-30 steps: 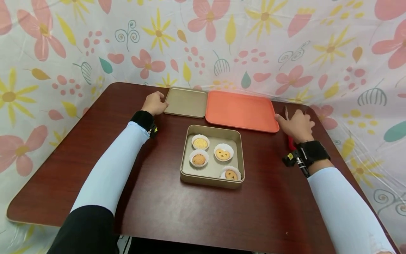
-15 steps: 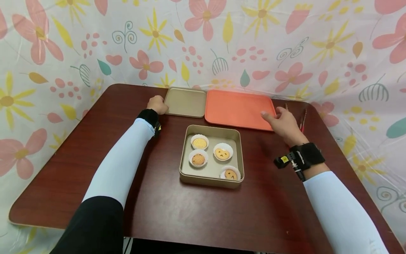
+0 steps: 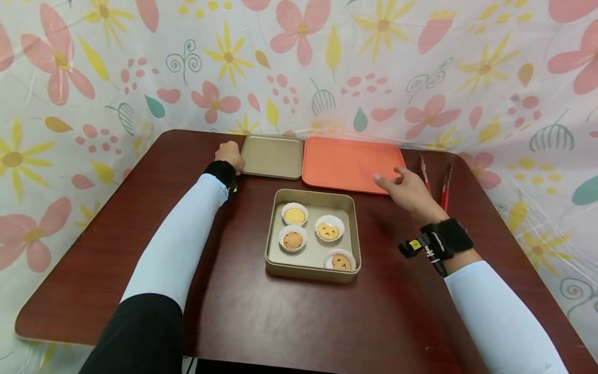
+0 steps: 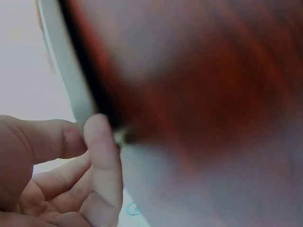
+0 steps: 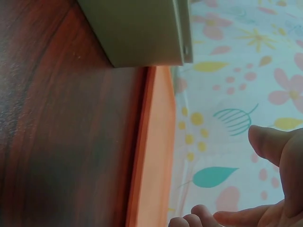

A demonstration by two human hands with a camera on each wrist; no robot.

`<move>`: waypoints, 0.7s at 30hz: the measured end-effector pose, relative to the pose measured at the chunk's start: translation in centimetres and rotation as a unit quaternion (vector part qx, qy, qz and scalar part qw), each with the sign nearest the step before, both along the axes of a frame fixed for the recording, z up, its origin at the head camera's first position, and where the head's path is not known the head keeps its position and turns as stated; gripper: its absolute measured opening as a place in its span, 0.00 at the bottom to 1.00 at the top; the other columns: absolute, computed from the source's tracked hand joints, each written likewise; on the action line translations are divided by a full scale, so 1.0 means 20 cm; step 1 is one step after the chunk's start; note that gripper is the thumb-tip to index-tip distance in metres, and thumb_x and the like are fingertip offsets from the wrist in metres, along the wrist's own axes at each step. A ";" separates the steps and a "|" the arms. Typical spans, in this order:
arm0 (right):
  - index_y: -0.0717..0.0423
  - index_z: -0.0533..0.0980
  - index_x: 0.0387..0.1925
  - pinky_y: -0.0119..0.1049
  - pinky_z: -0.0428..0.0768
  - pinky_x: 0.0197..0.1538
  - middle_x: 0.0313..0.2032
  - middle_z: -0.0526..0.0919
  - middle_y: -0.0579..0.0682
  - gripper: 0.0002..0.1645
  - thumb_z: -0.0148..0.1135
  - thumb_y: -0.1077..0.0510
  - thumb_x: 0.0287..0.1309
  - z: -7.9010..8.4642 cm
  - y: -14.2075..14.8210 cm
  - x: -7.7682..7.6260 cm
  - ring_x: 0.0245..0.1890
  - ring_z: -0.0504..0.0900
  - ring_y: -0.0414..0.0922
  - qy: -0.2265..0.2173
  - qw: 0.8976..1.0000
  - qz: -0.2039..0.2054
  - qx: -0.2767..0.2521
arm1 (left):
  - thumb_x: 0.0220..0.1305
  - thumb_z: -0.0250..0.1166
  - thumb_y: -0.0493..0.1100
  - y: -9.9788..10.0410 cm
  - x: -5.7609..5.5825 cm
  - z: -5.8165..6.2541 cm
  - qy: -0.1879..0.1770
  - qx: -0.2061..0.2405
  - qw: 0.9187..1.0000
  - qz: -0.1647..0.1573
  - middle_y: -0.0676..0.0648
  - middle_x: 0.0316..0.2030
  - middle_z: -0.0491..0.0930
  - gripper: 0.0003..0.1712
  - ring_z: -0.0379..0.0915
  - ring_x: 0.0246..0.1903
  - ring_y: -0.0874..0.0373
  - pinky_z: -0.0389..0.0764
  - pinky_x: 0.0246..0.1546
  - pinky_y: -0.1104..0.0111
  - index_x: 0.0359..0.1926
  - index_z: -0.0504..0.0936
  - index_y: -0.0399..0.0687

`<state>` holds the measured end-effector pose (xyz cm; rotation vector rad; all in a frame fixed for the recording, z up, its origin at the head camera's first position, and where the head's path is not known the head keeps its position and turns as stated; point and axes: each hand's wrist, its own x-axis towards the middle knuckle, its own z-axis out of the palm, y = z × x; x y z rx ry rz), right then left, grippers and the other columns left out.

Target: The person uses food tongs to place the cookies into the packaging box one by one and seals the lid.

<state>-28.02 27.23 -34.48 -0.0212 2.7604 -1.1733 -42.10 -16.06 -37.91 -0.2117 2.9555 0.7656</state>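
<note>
At the back left of the table my left hand (image 3: 230, 156) pinches the left edge of a shallow gold tin lid (image 3: 273, 157). The left wrist view shows the thumb and a fingertip on opposite sides of the lid's pale rim (image 4: 64, 61). My right hand (image 3: 411, 193) is held with fingers spread over the right end of an orange tray (image 3: 348, 163), holding nothing. In front of both stands a square gold tin (image 3: 308, 271). Inside are several cookies in white paper cups, among them a yellow round cookie (image 3: 294, 215) and a pretzel-shaped cookie (image 3: 328, 232).
Red-handled tongs (image 3: 446, 189) lie at the back right, partly hidden behind my right hand. The dark wooden table (image 3: 261, 317) backs onto a flowered curtain (image 3: 299, 67). In the right wrist view, the tin's wall (image 5: 137, 33) rises beside the orange tray (image 5: 158, 142).
My right hand has moved left, away from the tongs and over the orange tray's right end. My left hand has closed its fingers onto the lid's left edge.
</note>
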 end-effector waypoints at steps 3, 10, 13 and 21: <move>0.58 0.38 0.82 0.68 0.67 0.69 0.73 0.59 0.72 0.65 0.51 0.23 0.66 -0.01 0.00 0.00 0.70 0.64 0.66 -0.010 1.000 0.001 0.000 | 0.62 0.61 0.31 0.00 0.00 0.04 0.004 0.001 1.000 0.003 0.37 0.33 0.81 0.15 0.77 0.15 0.54 0.82 0.15 0.69 0.50 0.81 0.30; 0.59 0.38 0.82 0.68 0.69 0.68 0.72 0.60 0.73 0.64 0.50 0.23 0.66 -0.01 0.02 0.01 0.70 0.65 0.67 -0.007 1.000 0.017 0.013 | 0.61 0.60 0.32 -0.01 0.04 0.13 0.031 -0.017 0.999 0.002 0.38 0.30 0.82 0.15 0.78 0.13 0.57 0.81 0.15 0.70 0.47 0.83 0.29; 0.60 0.38 0.81 0.68 0.68 0.69 0.73 0.58 0.73 0.64 0.49 0.23 0.67 -0.01 0.03 0.02 0.71 0.63 0.68 -0.012 0.999 0.025 0.018 | 0.59 0.60 0.32 -0.01 0.07 0.16 0.048 -0.030 0.998 0.006 0.38 0.28 0.84 0.15 0.79 0.13 0.57 0.85 0.20 0.67 0.45 0.84 0.29; 0.59 0.38 0.82 0.67 0.69 0.68 0.74 0.56 0.74 0.63 0.50 0.24 0.67 0.01 0.06 0.02 0.67 0.67 0.68 -0.025 0.999 0.027 0.007 | 0.57 0.60 0.32 -0.02 0.14 0.20 0.071 -0.020 0.997 0.015 0.33 0.39 0.83 0.25 0.81 0.15 0.55 0.80 0.61 0.54 0.57 0.77 0.29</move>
